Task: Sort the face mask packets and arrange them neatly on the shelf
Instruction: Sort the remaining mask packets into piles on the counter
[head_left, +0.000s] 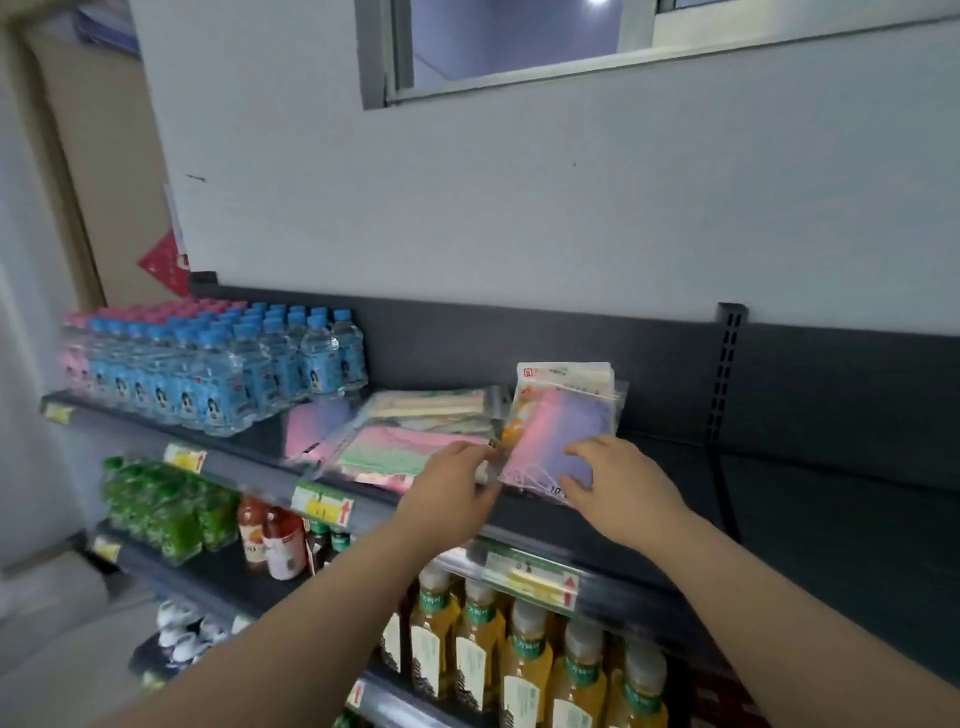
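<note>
Several clear face mask packets lie on the dark top shelf (675, 525). A pink-and-purple packet (558, 431) leans on a stack at the right, with a white-topped packet (563, 375) behind it. My right hand (618, 480) grips its lower right corner. My left hand (457, 488) pinches its lower left edge. To the left lie a green-and-pink packet (395, 452), a beige packet (431, 405) and another pink-purple packet (314, 423).
Rows of small water bottles (218, 364) with blue and pink caps fill the shelf's left end. Green bottles (161, 509), red-labelled bottles (275, 540) and yellow tea bottles (524, 654) stand on lower shelves. The top shelf's right part is bare dark metal.
</note>
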